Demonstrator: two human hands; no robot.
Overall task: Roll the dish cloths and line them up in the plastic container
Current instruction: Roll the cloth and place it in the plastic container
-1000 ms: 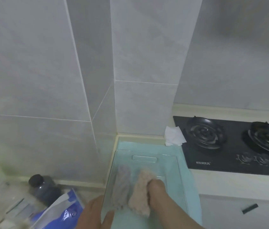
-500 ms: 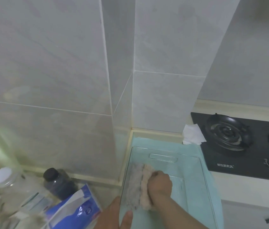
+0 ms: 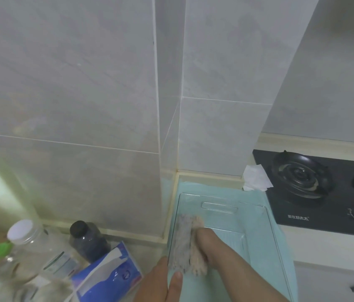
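The beige roll (image 3: 196,258) had been pushed over to touch the grey roll (image 3: 181,243). Both lay in the container (image 3: 267,225), just left of the right grip (image 3: 207,244), which was curled on the beige roll. The left grip (image 3: 161,282) pinched the container's near wall. I judge that two rolls were lined up.

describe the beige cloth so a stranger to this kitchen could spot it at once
Left of the black stove sits a clear plastic container. Two rolled cloths lie along its left wall. The beige cloth is on the right, against the right hand; the grey cloth is on the left.
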